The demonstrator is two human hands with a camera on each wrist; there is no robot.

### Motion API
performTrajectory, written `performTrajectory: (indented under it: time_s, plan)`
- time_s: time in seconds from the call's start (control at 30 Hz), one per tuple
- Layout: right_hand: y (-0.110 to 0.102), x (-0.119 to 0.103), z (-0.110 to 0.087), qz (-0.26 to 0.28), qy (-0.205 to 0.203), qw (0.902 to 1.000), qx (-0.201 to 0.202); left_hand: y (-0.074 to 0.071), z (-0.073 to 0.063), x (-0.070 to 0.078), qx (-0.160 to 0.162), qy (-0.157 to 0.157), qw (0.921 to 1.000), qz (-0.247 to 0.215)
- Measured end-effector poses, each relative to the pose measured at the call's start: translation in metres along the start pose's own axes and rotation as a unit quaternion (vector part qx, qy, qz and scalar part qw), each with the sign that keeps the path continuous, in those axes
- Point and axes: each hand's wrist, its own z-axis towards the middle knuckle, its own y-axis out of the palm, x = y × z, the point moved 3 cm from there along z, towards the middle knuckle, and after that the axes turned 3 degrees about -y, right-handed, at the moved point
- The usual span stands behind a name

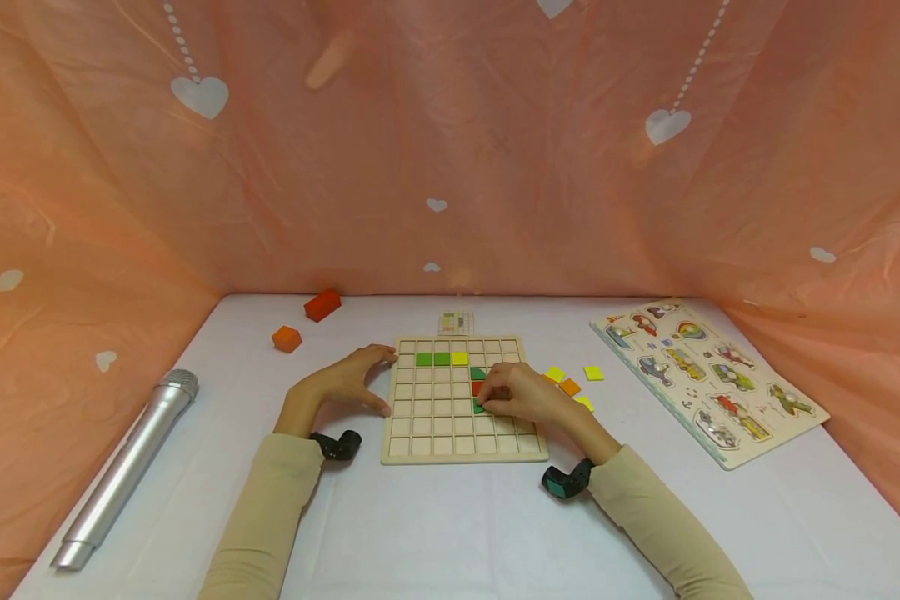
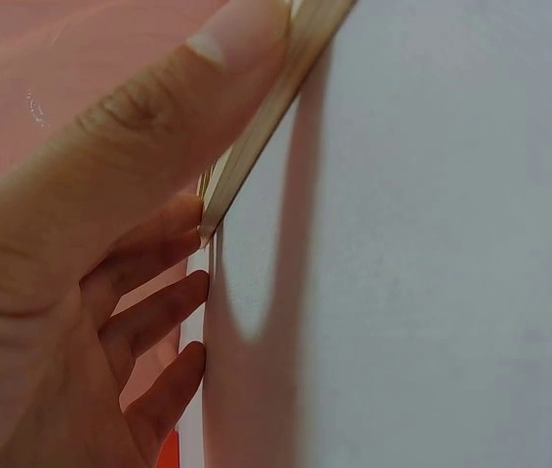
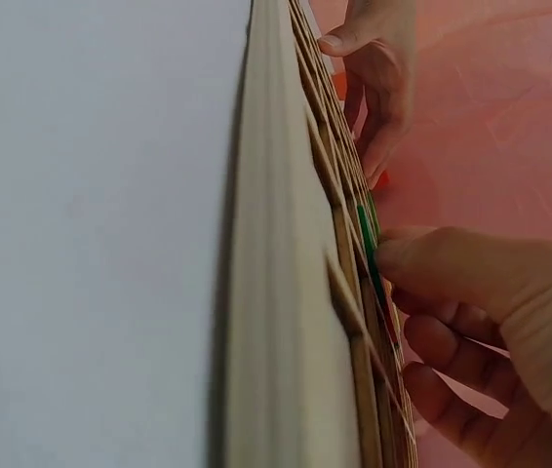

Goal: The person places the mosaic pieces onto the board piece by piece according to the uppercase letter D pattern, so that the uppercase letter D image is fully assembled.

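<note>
A wooden grid board [image 1: 453,450] lies on the table. Two light green tiles [image 1: 432,359] and a yellow tile [image 1: 460,358] fill neighbouring cells of one row. Further right, a dark green piece [image 1: 477,372] and a red tile [image 1: 477,388] sit one below the other. Just under them my right hand [image 1: 521,392] pinches another dark green piece [image 3: 369,244], which tilts at its cell; the fingers partly cover it. My left hand [image 1: 345,379] spans the board's left side with fingers spread. Its thumb [image 2: 227,39] touches the board's edge.
Loose yellow tiles [image 1: 593,373] and orange tiles [image 1: 569,387] lie right of the board. A small pattern card [image 1: 457,322] is behind it. A picture puzzle board [image 1: 708,379] lies at right; a silver microphone [image 1: 127,471], orange block [image 1: 287,338] and red block [image 1: 322,305] at left.
</note>
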Motion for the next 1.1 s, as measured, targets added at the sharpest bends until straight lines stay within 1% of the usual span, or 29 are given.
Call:
performTrajectory:
  time_s: [0.13,0.27,0.47,0.67,0.9,1.0,1.1]
  plan:
    - [-0.006,0.001,-0.002,0.017,0.014,0.9997,0.008,0.001,0.000,-0.001,0.000,-0.002,1.0000,0.000]
    - [-0.022,0.004,-0.007,0.026,0.021,0.9984,0.046,0.000,0.001,-0.002,0.001,-0.003,1.0000,0.003]
    - [-0.048,0.015,-0.022,0.005,0.027,0.9947,0.099,-0.001,0.000,-0.001,0.001,-0.006,1.0000,0.000]
    - [-0.064,0.028,-0.042,-0.023,0.048,0.9903,0.128,0.000,0.001,-0.001,-0.001,-0.002,1.0000,0.003]
    - [-0.068,0.040,-0.058,-0.020,0.083,0.9884,0.126,0.000,0.001,-0.002,0.000,-0.003,1.0000,0.001]
    - [-0.065,0.044,-0.062,-0.007,0.104,0.9887,0.108,0.001,0.001,-0.003,0.001,-0.004,1.0000,0.005]
    - [-0.058,0.047,-0.063,0.002,0.125,0.9894,0.074,0.001,0.001,-0.003,0.002,-0.005,1.0000,0.004]
